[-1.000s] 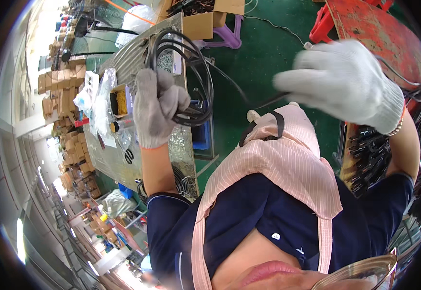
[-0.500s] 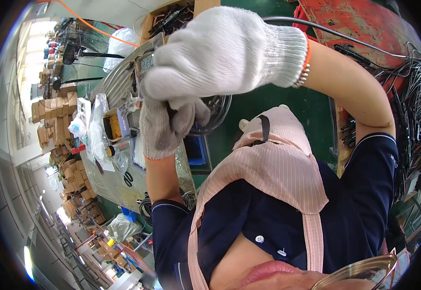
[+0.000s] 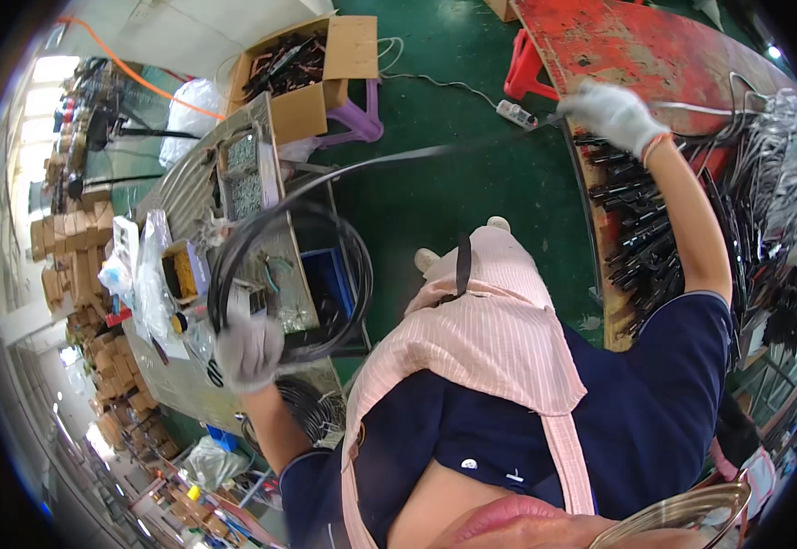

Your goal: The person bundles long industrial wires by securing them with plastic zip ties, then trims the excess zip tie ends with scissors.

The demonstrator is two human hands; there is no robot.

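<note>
Two gloved hands hold one black cable. At centre left, the left hand (image 3: 247, 349) is closed around the cable coil (image 3: 289, 279); a strand runs to the upper right, pinched by the right hand (image 3: 613, 112) above the red table (image 3: 655, 55).

Left hand (image 3: 248, 348) in a white glove gripping with fingers closed, forearm bending upward, right hand (image 3: 613, 112) gloved, arm extending far out, fingers pinching shut

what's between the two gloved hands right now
In the head view a black cable stretches from the coil in the left hand to the right hand, above green floor.
</note>
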